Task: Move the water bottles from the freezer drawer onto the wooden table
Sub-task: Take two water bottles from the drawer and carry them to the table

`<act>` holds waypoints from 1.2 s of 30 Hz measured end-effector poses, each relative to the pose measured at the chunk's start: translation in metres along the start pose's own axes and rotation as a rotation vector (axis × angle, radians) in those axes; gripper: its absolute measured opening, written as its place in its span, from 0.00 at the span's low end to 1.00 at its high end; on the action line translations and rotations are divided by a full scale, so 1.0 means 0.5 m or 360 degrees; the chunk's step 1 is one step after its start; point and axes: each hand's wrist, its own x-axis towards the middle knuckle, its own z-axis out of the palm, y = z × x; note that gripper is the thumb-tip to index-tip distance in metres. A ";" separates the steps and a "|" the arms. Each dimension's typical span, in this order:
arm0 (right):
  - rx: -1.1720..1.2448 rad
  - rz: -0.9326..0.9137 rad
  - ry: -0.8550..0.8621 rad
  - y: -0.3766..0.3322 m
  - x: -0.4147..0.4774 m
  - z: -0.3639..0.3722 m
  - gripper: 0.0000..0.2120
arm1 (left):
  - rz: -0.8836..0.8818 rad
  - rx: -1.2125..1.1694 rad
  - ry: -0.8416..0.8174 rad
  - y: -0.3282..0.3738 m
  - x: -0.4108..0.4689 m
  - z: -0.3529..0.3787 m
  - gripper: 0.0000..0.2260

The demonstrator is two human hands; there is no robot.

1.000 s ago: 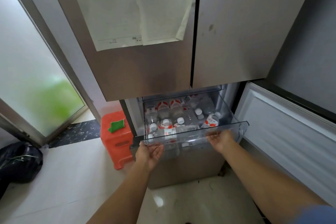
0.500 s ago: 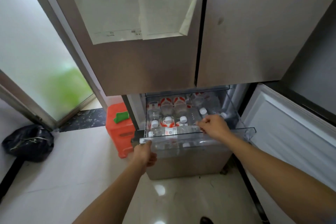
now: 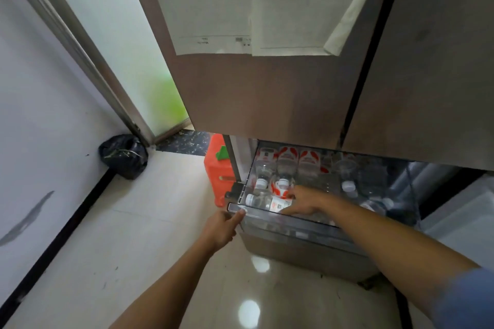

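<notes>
The tall fridge [image 3: 267,93] fills the upper part of the view, and under its doors the freezer drawer [image 3: 294,218] is pulled out over the tiled floor. The wooden counter is not in view.

The water bottles [image 3: 287,160] are all in this clear drawer. Most of them are packed in rows with the white caps toward the front. One bottle [image 3: 263,201] lies across, just behind the front wall.

The left grip [image 3: 222,227] holds the drawer's front left corner, with the thumb on top of the rim. The right grip [image 3: 304,200] reaches over the front wall, and its fingers are spread at the base end of the lying bottle, touching it. I cannot see them closed around it.

I judge that the bottles are full, so each one is moderately heavy for its size. If the water is frozen, they will be stiff and not squeezable. The plastic is probably cold and wet with frost, so it may be slippery.

The best place to take hold seems to be the middle of the body, on the paper label, with the fingers wrapped all around. The cap and neck are too narrow for a safe hold. The lying bottle is free on top, so it should lift out first.
</notes>
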 end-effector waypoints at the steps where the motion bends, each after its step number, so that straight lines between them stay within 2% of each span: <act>1: -0.0094 -0.0012 -0.0004 -0.004 0.008 -0.001 0.32 | -0.0006 -0.0001 0.0015 -0.001 0.000 0.001 0.21; 5: -0.0146 -0.0037 -0.0018 -0.001 0.020 0.004 0.32 | -0.0006 0.0101 0.0102 -0.005 0.003 0.002 0.25; 8: -0.0100 -0.0101 0.0101 0.008 0.008 0.007 0.28 | -0.0018 0.0308 0.0386 0.002 0.010 -0.012 0.28; 11: 0.0030 -0.0163 0.0233 0.014 -0.031 0.000 0.21 | 0.0043 0.0473 0.0648 0.030 0.017 -0.031 0.22; 13: 0.0084 -0.0170 0.0308 0.014 -0.067 -0.011 0.26 | 0.0166 0.0441 0.0689 0.060 0.027 -0.038 0.17; 15: 0.0041 -0.0186 0.0431 0.015 -0.104 -0.024 0.30 | 0.0342 0.0379 0.0601 0.100 0.037 -0.034 0.17; 18: 0.0090 -0.0245 0.0608 0.012 -0.150 -0.036 0.30 | 0.0616 0.0240 0.0466 0.162 0.039 -0.018 0.20; 22: 0.0235 -0.0298 0.0825 -0.005 -0.192 -0.037 0.31 | 0.0882 0.0094 0.0431 0.218 0.037 -0.008 0.26; 25: 0.0277 -0.0311 0.0991 -0.027 -0.212 -0.032 0.33 | 0.1105 0.0347 0.0570 0.256 0.015 -0.017 0.23; 27: 0.0335 -0.0337 0.1030 -0.036 -0.223 -0.035 0.34 | 0.1235 0.0383 0.0706 0.271 -0.006 -0.028 0.19; 30: 0.0350 -0.0416 0.1043 -0.041 -0.231 -0.043 0.26 | 0.1316 0.0435 0.0877 0.278 -0.034 -0.056 0.17; 32: 0.0346 -0.0290 0.1119 -0.016 -0.214 -0.040 0.21 | 0.1368 0.0467 0.0997 0.274 -0.049 -0.084 0.16; 33: 0.0335 -0.0131 0.1141 0.009 -0.198 -0.037 0.19 | 0.1373 0.0483 0.1032 0.269 -0.057 -0.099 0.15; 36: 0.0335 0.0407 0.0938 0.084 -0.139 -0.023 0.16 | 0.1366 0.0518 0.1068 0.252 -0.088 -0.135 0.16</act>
